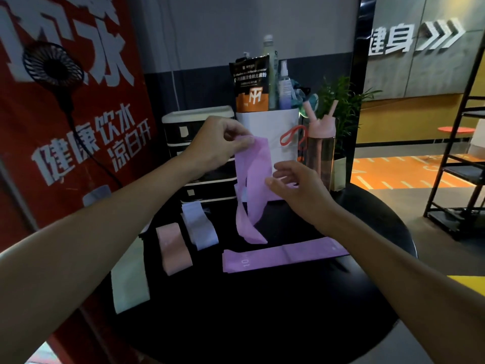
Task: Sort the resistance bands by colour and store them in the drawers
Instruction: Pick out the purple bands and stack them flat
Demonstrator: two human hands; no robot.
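Head view shows your left hand (212, 145) pinching the top end of a purple band (253, 164), which hangs twisted above the black table (262, 311) in front of the drawers (199, 124). Your right hand (296, 185) sits beside the band's middle with its fingers loosely spread, perhaps brushing it, though contact is unclear. On the table lie a second purple band (283, 254), a pink band (173, 248) and a pale band (200, 227).
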